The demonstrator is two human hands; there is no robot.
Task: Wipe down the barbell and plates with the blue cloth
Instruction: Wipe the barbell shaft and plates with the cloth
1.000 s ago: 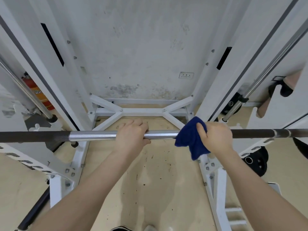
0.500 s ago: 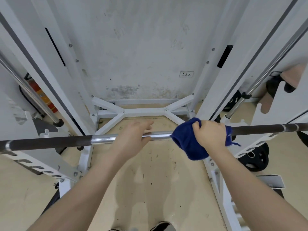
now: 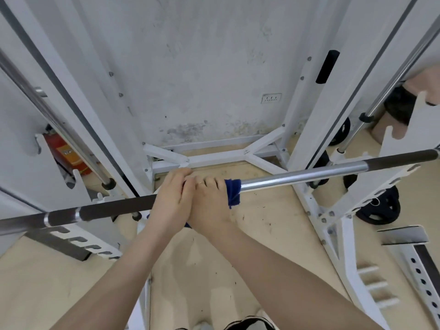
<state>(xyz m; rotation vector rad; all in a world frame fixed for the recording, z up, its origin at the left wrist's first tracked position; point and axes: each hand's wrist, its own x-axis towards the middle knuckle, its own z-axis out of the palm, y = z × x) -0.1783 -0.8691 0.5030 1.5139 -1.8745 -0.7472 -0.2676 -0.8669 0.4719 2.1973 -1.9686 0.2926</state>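
The barbell (image 3: 297, 177) runs across the rack, silver in the middle and dark at both ends, tilted up to the right. My right hand (image 3: 210, 203) grips the blue cloth (image 3: 233, 192), which is wrapped round the bar; only its right edge and a scrap below my wrists show. My left hand (image 3: 170, 198) grips the bar right beside it, the two hands touching. A black plate (image 3: 381, 208) lies on the floor at the right, behind the rack foot.
White rack uprights (image 3: 316, 110) and chrome guide rods (image 3: 59, 129) stand close on both sides. A white cross brace (image 3: 221, 158) lies on the floor by the wall. A red fire extinguisher (image 3: 69, 153) stands at the left. A perforated white beam (image 3: 419, 270) lies at lower right.
My right hand has slid the cloth left along the bar until it meets my left hand. The view has swung, so the bar now slopes up to the right.
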